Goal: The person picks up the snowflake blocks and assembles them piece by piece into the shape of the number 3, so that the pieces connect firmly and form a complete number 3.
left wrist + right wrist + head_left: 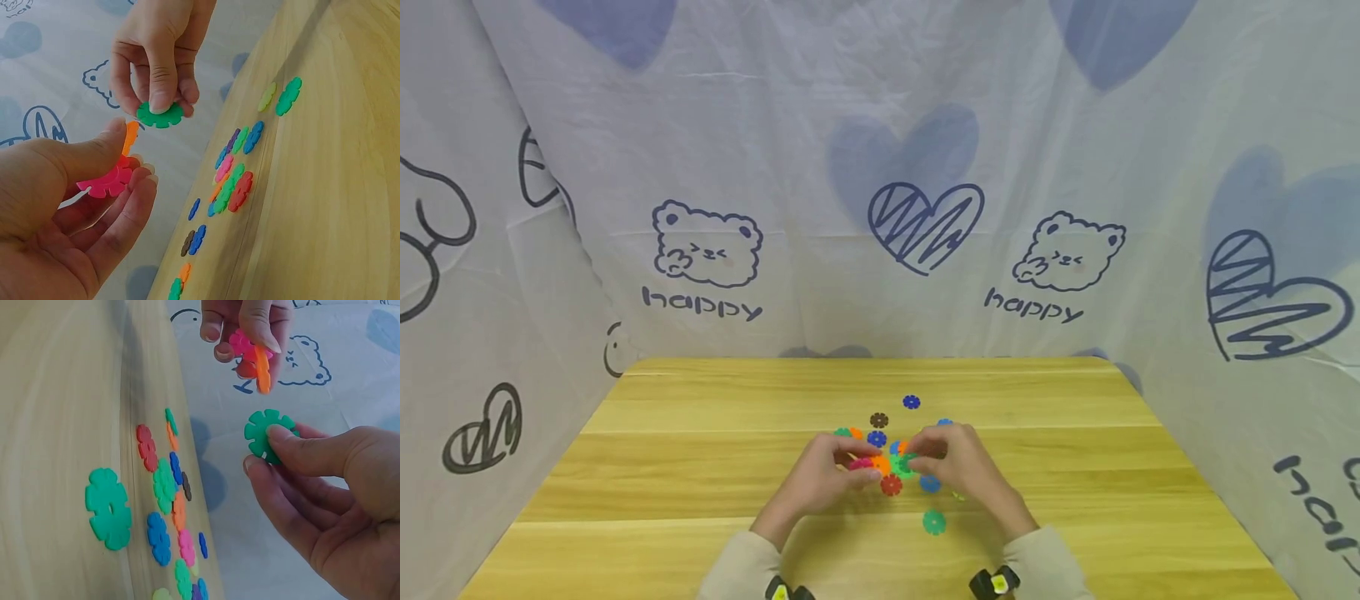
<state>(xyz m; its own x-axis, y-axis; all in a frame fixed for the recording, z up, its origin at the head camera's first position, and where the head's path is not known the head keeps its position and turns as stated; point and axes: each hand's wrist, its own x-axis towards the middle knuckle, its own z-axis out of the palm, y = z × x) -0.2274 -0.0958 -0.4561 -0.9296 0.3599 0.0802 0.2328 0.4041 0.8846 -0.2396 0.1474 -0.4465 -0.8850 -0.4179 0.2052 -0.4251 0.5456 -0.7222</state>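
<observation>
My left hand [820, 479] holds a pink notched plastic disc [106, 182] with an orange notched disc [262, 372] joined to it, the two standing at an angle to each other. Between thumb and fingers, my right hand [966, 467] pinches a green notched disc [257, 432] by its edge. Both hands are raised over the wooden table, facing each other. In the right wrist view the green disc is just below the orange one, with a small gap between them.
Several loose notched discs lie scattered on the table [700, 467] under and around the hands. Among them are a red disc [891, 485], a green disc [935, 522] nearer me, a brown disc [879, 420] and a dark blue disc [912, 402] farther back. A printed cloth [820, 275] hangs behind.
</observation>
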